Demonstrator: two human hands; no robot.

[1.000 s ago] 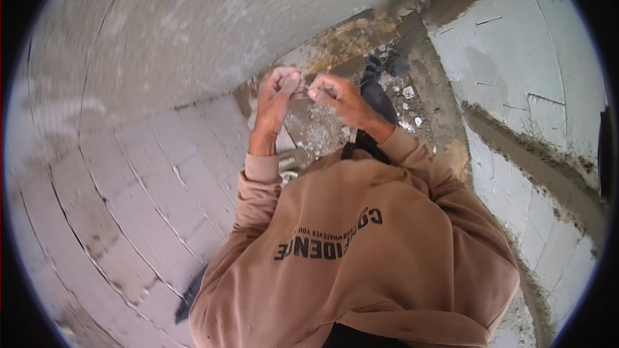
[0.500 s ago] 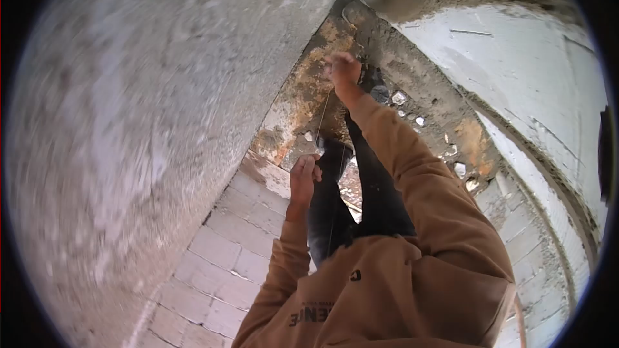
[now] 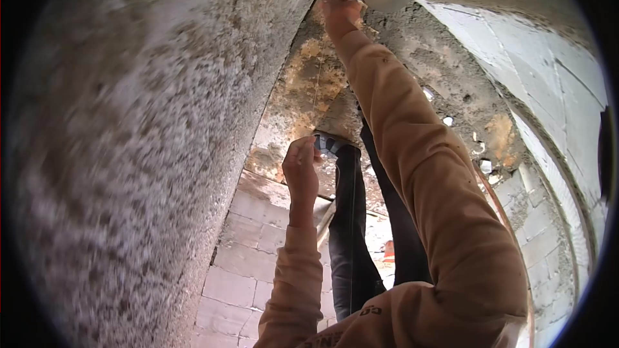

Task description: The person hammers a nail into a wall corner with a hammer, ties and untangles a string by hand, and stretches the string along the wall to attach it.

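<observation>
A thin string point(image 3: 316, 87) runs between my two hands, faint against the stained surface. My right hand point(image 3: 342, 9) is stretched far up toward the narrow corner beside the rough wall, fingers closed in a pinch at the string's upper end. Lower down, my left hand point(image 3: 301, 162) is raised near the wall, its thumb and fingers pinched together at the string's lower end. Blur and distance hide the exact grip of the right fingers.
A rough plastered wall point(image 3: 174, 122) fills the left side. Below me are a stained, mortar-covered ledge point(image 3: 309, 64), pale blocks point(image 3: 235, 283) and white rubble bits point(image 3: 485, 166). A curved white wall point(image 3: 548, 71) stands on the right. My shoe point(image 3: 332, 144) is on the ledge.
My right hand has reached farther up toward the corner, widening the gap between the hands. My left hand has risen slightly. The view has shifted, and my feet and legs appear differently placed.
</observation>
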